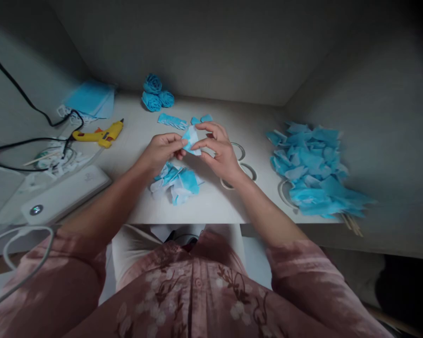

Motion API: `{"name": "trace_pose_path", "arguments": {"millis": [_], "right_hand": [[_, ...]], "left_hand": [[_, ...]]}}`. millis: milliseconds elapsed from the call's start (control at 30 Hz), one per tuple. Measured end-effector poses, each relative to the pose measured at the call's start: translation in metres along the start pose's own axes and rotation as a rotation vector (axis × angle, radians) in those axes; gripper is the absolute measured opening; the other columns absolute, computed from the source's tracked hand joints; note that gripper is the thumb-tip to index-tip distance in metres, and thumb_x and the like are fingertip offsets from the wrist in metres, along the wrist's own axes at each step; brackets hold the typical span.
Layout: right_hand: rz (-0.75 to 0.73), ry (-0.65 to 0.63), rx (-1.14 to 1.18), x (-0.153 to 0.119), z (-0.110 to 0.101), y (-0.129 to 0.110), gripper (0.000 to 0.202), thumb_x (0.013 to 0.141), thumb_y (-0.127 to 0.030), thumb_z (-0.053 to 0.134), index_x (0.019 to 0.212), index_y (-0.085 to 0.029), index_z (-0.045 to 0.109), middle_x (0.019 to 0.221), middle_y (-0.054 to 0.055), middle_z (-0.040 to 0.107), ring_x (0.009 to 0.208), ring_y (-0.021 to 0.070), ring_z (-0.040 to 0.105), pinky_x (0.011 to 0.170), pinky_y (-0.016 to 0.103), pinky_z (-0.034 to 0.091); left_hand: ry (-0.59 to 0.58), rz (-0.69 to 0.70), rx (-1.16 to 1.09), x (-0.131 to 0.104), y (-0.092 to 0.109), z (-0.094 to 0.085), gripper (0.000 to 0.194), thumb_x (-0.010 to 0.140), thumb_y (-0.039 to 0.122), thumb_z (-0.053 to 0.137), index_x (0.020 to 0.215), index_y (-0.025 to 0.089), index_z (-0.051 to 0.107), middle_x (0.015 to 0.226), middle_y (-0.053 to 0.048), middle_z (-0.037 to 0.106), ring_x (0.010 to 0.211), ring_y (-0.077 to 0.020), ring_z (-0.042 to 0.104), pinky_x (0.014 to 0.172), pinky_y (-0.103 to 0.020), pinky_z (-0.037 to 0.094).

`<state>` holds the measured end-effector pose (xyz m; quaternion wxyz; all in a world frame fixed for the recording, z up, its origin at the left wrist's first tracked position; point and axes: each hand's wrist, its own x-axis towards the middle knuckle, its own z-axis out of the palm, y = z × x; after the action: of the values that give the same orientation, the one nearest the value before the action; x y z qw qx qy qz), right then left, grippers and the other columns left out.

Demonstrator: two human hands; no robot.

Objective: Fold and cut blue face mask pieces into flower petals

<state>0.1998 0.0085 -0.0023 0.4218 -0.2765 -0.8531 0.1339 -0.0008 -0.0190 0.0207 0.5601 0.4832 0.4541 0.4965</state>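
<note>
A small blue-and-white fabric piece point(191, 139), petal-like in shape, is held up over the middle of the table. My left hand point(166, 146) pinches its left edge between thumb and fingers. On the other side, the curved fingers of my right hand point(216, 146) grip the piece at its upper and lower right edges. Below the hands lies a loose pile of similar blue and white pieces point(185, 185). Just beyond them are a crinkled blue strip point(172, 121) and a few small blue scraps point(206, 118). Rings of tape point(249, 171) lie partly behind my right wrist.
Three blue fabric roses point(152, 101) stand at the back. Left are stacked blue masks point(91, 99), a yellow glue gun point(104, 134) with a black cord, white straps point(61, 159) and a white power bank point(66, 193). Right is a heap of blue fabric flowers point(310, 164) on sticks point(352, 224).
</note>
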Motion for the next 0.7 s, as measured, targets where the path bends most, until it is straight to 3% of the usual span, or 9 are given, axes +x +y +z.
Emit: {"name": "trace_pose_path", "arguments": {"millis": [233, 400, 533, 700], "right_hand": [[0.062, 0.025, 0.078, -0.0003, -0.0001, 0.0004, 0.024, 0.099, -0.045, 0.061, 0.099, -0.029, 0.079, 0.150, 0.004, 0.059, 0.146, 0.0286, 0.048, 0.117, 0.053, 0.042], [0.180, 0.054, 0.179, 0.0007, 0.0003, -0.0030, 0.020, 0.094, -0.044, 0.069, 0.093, -0.025, 0.076, 0.143, 0.007, 0.063, 0.139, 0.0270, 0.056, 0.121, 0.053, 0.039], [0.309, 0.058, 0.322, 0.0012, 0.0025, -0.0061, 0.017, 0.089, -0.040, 0.072, 0.091, -0.023, 0.072, 0.135, 0.009, 0.067, 0.132, 0.0239, 0.061, 0.111, 0.044, 0.049], [0.426, 0.069, 0.523, 0.0018, 0.0081, -0.0055, 0.021, 0.084, -0.040, 0.074, 0.088, -0.022, 0.067, 0.114, 0.005, 0.073, 0.110, 0.0179, 0.068, 0.099, 0.035, 0.055]], "left_hand": [[0.034, 0.062, 0.086, 0.0025, -0.0040, -0.0013, 0.037, 0.064, 0.043, 0.090, 0.066, 0.016, 0.064, 0.058, 0.001, 0.063, 0.053, -0.0081, 0.055, 0.055, -0.020, 0.044], [0.061, 0.069, 0.157, 0.0014, -0.0035, 0.0015, 0.035, 0.067, 0.042, 0.086, 0.067, 0.016, 0.064, 0.057, 0.002, 0.062, 0.053, -0.0082, 0.054, 0.056, -0.021, 0.045], [0.046, 0.095, 0.154, 0.0007, -0.0035, 0.0015, 0.033, 0.067, 0.041, 0.085, 0.066, 0.016, 0.064, 0.058, 0.002, 0.062, 0.053, -0.0081, 0.054, 0.057, -0.021, 0.045], [0.040, 0.095, 0.180, -0.0009, -0.0016, 0.0021, 0.042, 0.065, 0.051, 0.087, 0.066, 0.017, 0.064, 0.059, 0.000, 0.063, 0.054, -0.0094, 0.054, 0.057, -0.023, 0.046]]}}
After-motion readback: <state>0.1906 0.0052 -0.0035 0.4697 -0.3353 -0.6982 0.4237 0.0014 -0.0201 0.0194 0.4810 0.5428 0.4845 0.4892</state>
